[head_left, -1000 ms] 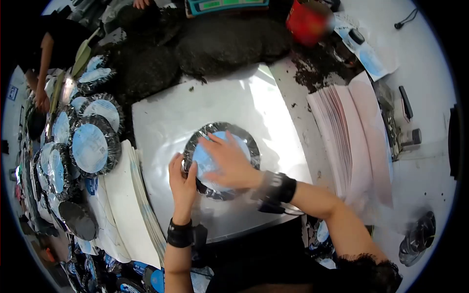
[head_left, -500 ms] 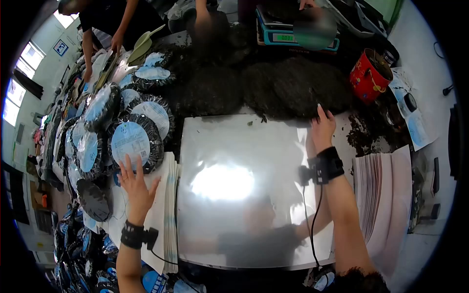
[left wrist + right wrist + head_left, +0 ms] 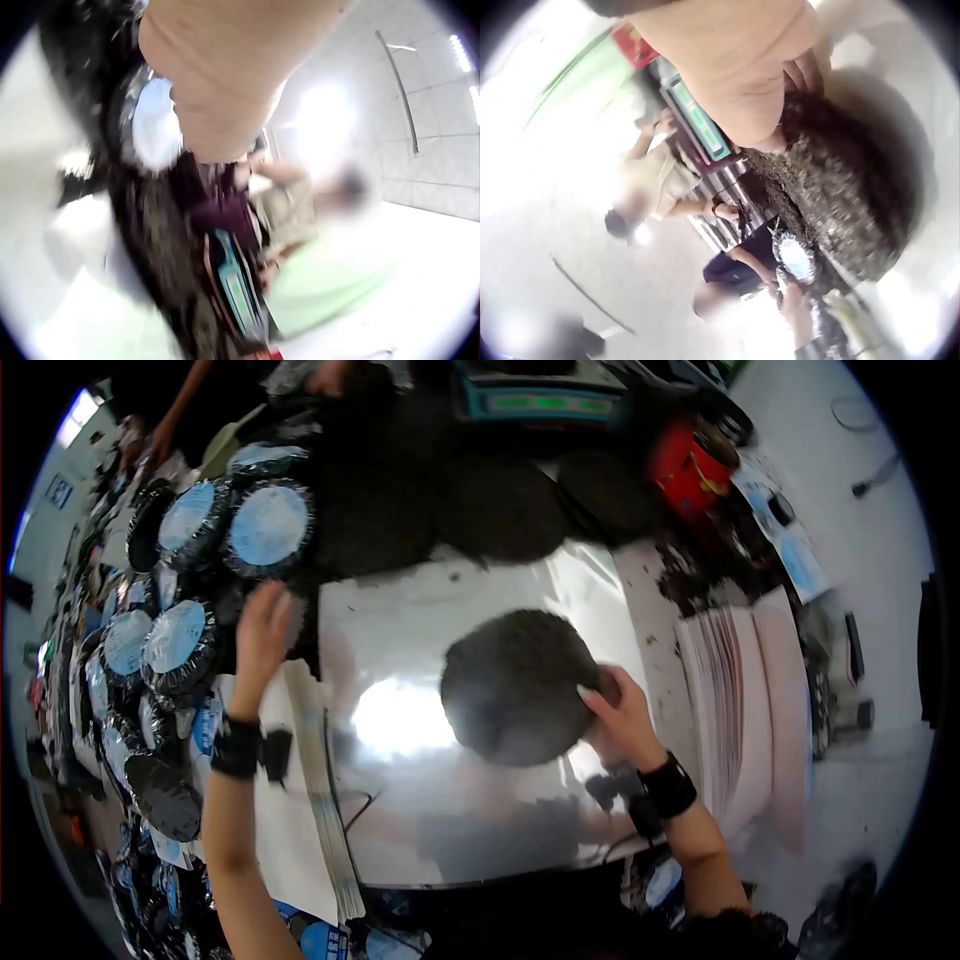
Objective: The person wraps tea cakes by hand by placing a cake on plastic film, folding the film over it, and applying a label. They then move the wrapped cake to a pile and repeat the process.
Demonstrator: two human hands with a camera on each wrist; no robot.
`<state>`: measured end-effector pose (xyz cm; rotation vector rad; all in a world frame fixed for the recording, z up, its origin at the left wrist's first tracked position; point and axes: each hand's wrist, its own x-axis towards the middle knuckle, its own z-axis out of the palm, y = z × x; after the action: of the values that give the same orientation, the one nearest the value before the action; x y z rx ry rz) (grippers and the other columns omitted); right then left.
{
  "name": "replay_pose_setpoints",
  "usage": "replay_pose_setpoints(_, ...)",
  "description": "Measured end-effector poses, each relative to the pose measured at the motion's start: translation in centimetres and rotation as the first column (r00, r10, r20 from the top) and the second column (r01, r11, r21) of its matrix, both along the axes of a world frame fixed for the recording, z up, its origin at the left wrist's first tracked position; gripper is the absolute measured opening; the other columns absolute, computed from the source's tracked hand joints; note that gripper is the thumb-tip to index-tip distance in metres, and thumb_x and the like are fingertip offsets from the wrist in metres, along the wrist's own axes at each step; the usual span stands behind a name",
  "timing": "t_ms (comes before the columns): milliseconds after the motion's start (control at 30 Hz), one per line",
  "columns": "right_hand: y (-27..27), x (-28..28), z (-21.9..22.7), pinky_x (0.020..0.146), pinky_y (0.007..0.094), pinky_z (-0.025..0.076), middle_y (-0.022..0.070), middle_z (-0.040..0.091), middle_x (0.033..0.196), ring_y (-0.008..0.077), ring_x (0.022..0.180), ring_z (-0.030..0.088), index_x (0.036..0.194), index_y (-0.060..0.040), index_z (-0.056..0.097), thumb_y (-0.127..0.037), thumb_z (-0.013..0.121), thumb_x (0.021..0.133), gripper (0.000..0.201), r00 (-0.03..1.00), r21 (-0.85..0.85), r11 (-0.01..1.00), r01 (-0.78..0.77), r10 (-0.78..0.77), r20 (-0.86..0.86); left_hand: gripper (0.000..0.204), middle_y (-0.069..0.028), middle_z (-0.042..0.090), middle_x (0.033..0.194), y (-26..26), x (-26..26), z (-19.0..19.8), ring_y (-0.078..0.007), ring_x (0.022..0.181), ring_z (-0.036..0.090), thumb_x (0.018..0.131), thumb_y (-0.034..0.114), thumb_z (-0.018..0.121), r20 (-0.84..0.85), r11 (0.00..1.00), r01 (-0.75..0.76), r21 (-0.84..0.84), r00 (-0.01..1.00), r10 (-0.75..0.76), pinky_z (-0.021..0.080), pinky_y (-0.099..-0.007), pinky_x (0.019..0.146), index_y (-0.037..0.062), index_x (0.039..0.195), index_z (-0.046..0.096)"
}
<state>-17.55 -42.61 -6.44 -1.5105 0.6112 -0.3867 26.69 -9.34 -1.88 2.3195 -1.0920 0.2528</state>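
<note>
A dark, rough round cake [image 3: 518, 688] is in the head view over the shiny metal sheet [image 3: 400, 620]. The right hand [image 3: 625, 718] grips its right edge, thumb on top. In the right wrist view the same cake [image 3: 840, 180] lies against that hand's fingers [image 3: 804, 73]. At the left, the left hand [image 3: 262, 640] is blurred beside the wrapped round packs with blue labels, just below one pack [image 3: 268, 528]; its fingers look loosely bent. The left wrist view shows this hand [image 3: 217, 67] close to a blue-labelled pack [image 3: 156, 124], with nothing seen in its grasp.
More dark cakes [image 3: 500, 510] line the sheet's back edge. Behind them stand a teal scale [image 3: 540, 402] and a red can [image 3: 692, 468]. Paper stacks flank the sheet, a pinkish one [image 3: 740, 710] at right and a white one [image 3: 290, 790] at left. Other people are at the back.
The right hand has come back from the dark cakes with one in its grip, now over the sheet. The left hand has moved up along the wrapped packs. The head view has shifted.
</note>
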Motion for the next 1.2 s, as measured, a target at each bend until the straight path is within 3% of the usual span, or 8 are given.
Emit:
replay_pose_setpoints(67, -0.7, -0.3, 0.3, 0.111, 0.0386, 0.043, 0.0215, 0.06, 0.137, 0.0324, 0.129, 0.057, 0.143, 0.0073, 0.046, -0.017, 0.066, 0.099, 0.053, 0.991, -0.571, 0.816, 0.087, -0.127, -0.03, 0.056, -0.0193, 0.045, 0.158, -1.0, -11.4, -3.0, -0.0335, 0.148, 0.04, 0.106, 0.03, 0.052, -0.42, 0.998, 0.053, -0.037, 0.905, -0.063, 0.029, -0.0406, 0.122, 0.0043, 0.155, 0.042)
replay_pose_setpoints(233, 5.4, 4.2, -1.2, 0.118, 0.043, 0.034, 0.0266, 0.047, 0.151, 0.0403, 0.141, 0.044, 0.15, 0.0049, 0.041, -0.026, 0.062, 0.1, 0.062, 0.993, -0.449, 0.885, 0.12, -0.11, 0.049, 0.073, -0.0222, 0.026, 0.166, -9.1, -27.8, -4.3, -0.032, 0.152, 0.029, 0.107, 0.034, 0.052, -0.68, 0.904, -0.144, -0.403, 0.708, -0.19, 0.021, -0.0384, 0.124, -0.0033, 0.161, 0.022)
replay_pose_setpoints(567, 8.5, 4.3, 3.3, 0.122, 0.0651, 0.016, 0.0254, 0.032, 0.161, 0.045, 0.153, 0.021, 0.154, -0.0126, 0.045, -0.063, 0.074, 0.079, 0.095, 0.884, -0.879, 0.306, -0.365, 0.41, -0.224, 0.032, -0.0078, 0.066, 0.116, 7.0, -26.6, 0.8, -0.0291, 0.118, 0.055, 0.074, 0.018, 0.086, -0.516, 0.902, 0.388, 0.187, 0.821, -0.246, 0.038, -0.0436, 0.107, 0.0114, 0.102, 0.072)
replay_pose_setpoints(867, 9.3, 4.4, 1.1, 0.122, 0.0645, 0.015, 0.0253, 0.033, 0.161, 0.0452, 0.153, 0.021, 0.154, -0.0073, 0.044, -0.068, 0.067, 0.082, 0.097, 0.875, -0.907, 0.179, -0.381, 0.385, -0.292, 0.014, 0.0008, 0.068, 0.1, 10.2, -29.4, 0.3, -0.0245, 0.105, 0.059, 0.075, 0.013, 0.083, -0.39, 0.78, 0.578, 0.241, 0.793, -0.467, 0.041, -0.0409, 0.092, 0.0111, 0.079, 0.07)
replay_pose_setpoints(967, 9.5, 4.4, 1.3, 0.123, 0.0622, 0.014, 0.0248, 0.034, 0.161, 0.0445, 0.153, 0.021, 0.152, 0.002, 0.042, -0.07, 0.067, 0.082, 0.103, 0.876, -0.893, 0.196, -0.404, 0.365, -0.316, 0.056, -0.0185, 0.057, 0.131, 12.5, -29.1, -12.2, -0.0314, 0.129, 0.053, 0.083, 0.019, 0.081, 0.073, 0.973, 0.132, -0.188, 0.99, -0.12, 0.041, -0.0489, 0.109, -0.0034, 0.125, 0.051)
replay_pose_setpoints(1033, 9.6, 4.2, 0.3, 0.123, 0.0608, 0.014, 0.0245, 0.036, 0.16, 0.044, 0.152, 0.023, 0.15, 0.0065, 0.042, -0.068, 0.067, 0.082, 0.105, 0.877, -0.892, 0.236, -0.386, 0.393, -0.276, 0.085, -0.0249, 0.048, 0.147, 2.0, -32.3, 4.5, -0.0393, 0.127, 0.056, 0.072, 0.028, 0.091, 0.098, 0.965, 0.209, -0.159, 0.976, -0.195, 0.042, -0.0532, 0.11, -0.0032, 0.139, 0.049)
replay_pose_setpoints(1100, 8.8, 4.9, 0.4, 0.123, 0.0586, 0.018, 0.0252, 0.037, 0.16, 0.0446, 0.15, 0.03, 0.155, 0.0077, 0.032, -0.06, 0.076, 0.079, 0.111, 0.863, -0.865, 0.268, -0.424, 0.408, -0.297, 0.091, -0.024, 0.052, 0.142, -3.4, -34.3, 1.6, -0.0418, 0.127, 0.055, 0.071, 0.036, 0.091, -0.097, 0.986, 0.155, -0.062, 0.982, -0.16, 0.039, -0.0501, 0.112, -0.0048, 0.141, 0.048)
replay_pose_setpoints(1200, 11.2, 1.1, 4.8, 0.12, 0.0624, 0.02, 0.0274, 0.044, 0.152, 0.049, 0.143, 0.037, 0.151, 0.004, 0.043, -0.061, 0.069, 0.085, 0.096, 0.917, -0.287, 0.883, -0.371, 0.398, 0.037, 0.057, -0.0172, 0.063, 0.122, -6.4, -34.6, -2.5, -0.0371, 0.111, 0.059, 0.084, 0.022, 0.079, -0.172, 0.996, 0.027, -0.085, 0.984, -0.042, 0.044, -0.044, 0.098, 0.0005, 0.133, 0.061)
